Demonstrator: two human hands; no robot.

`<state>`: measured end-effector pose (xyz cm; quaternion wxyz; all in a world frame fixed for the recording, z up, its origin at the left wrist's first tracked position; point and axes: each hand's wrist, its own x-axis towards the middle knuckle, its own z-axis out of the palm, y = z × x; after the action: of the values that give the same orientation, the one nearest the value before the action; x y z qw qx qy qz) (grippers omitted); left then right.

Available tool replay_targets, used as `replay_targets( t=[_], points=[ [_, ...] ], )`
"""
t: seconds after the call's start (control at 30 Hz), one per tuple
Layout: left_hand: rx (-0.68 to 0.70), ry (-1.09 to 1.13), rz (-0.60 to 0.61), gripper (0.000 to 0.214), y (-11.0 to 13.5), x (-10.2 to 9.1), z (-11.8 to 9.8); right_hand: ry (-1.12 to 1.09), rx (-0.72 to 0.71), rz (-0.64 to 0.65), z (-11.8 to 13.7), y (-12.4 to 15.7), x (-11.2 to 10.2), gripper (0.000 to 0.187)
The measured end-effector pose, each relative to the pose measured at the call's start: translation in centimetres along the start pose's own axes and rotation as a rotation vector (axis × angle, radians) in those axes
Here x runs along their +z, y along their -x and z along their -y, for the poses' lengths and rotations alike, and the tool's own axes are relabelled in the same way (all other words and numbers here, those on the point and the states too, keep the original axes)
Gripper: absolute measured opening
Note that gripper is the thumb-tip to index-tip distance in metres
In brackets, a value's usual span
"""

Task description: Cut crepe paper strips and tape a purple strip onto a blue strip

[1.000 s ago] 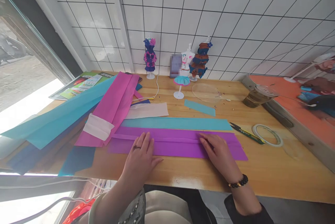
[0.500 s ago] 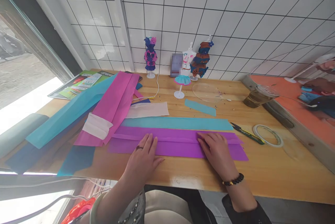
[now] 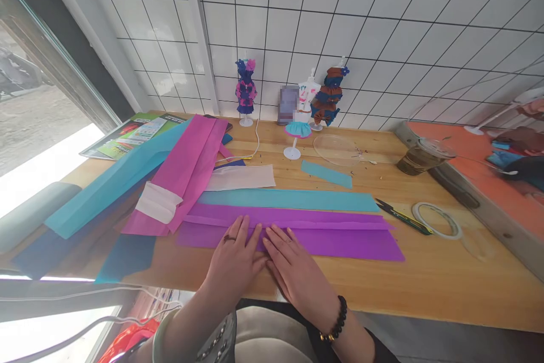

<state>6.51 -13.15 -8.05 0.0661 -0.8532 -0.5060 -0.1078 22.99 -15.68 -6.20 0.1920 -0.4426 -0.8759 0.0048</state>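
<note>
Purple strip (image 3: pixel 327 238), folded along its far side, lies beneath the outstretched, flattened fingers of your left hand (image 3: pixel 233 258) and right hand (image 3: pixel 297 272), on the tabletop (image 3: pixel 391 289); a long turquoise strip (image 3: pixel 297 200) lies just beyond.

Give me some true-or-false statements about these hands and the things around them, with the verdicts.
1. The left hand and right hand both touch the purple strip. True.
2. The hands are at opposite ends of it. False: they lie close together, side by side.
3. A long turquoise strip lies along the purple strip's far edge. True.
4. The drink cup stands to the left of the hands. False: it stands to the right.
5. A white piece lies on the pink material. True.
</note>
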Motion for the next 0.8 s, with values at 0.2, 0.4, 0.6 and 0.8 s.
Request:
replay_targets(
  t=[0.2,0.4,0.6,0.8],
  points=[
    [-0.012,0.008,0.001,0.053,0.0,-0.1,0.0,0.027,0.076,0.086,-0.1,-0.1,0.3,0.043],
    [-0.028,0.026,0.018,0.055,0.0,-0.2,-0.1,0.089,0.116,0.065,-0.1,0.4,0.5,0.046],
    [-0.027,0.029,0.030,0.053,0.0,-0.6,-0.2,0.113,0.158,0.059,-0.1,0.9,0.4,0.046],
    [-0.027,0.040,0.016,0.051,-0.1,-0.7,-0.3,0.147,0.195,0.084,-1.7,2.1,-0.3,0.047]
  ],
)
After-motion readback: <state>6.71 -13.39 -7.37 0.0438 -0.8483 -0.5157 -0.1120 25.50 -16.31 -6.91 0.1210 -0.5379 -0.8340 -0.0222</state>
